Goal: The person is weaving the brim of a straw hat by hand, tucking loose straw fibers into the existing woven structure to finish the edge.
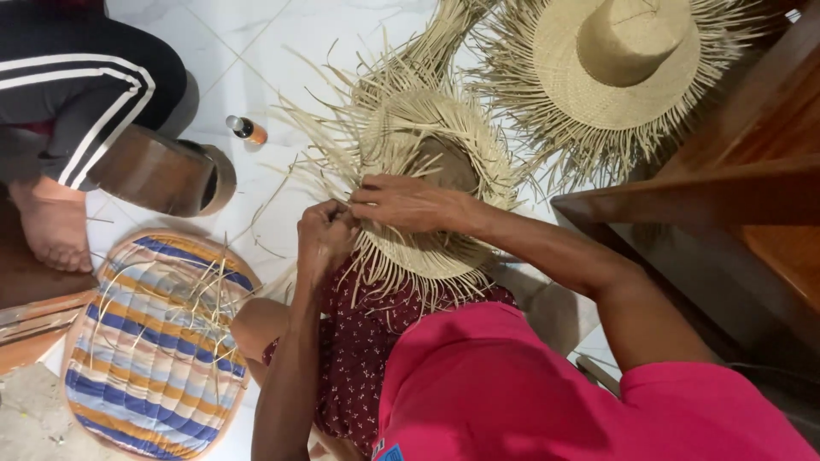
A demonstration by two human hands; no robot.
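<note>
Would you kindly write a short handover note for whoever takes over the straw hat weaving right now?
Left hand: closed, pinching loose strands at the brim of the unfinished straw hat on the lap.
Right hand: flat on the brim, fingers pressing strands.
Done: crown and most of the brim woven.
Left: loose fringe all round the edge.
Nearby: second fringed hat, striped cushion, small bottle.

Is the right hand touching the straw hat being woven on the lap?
Touching. The head view shows the right hand lying flat on the unfinished straw hat, fingers pressed on the brim strands beside the left hand.
</note>
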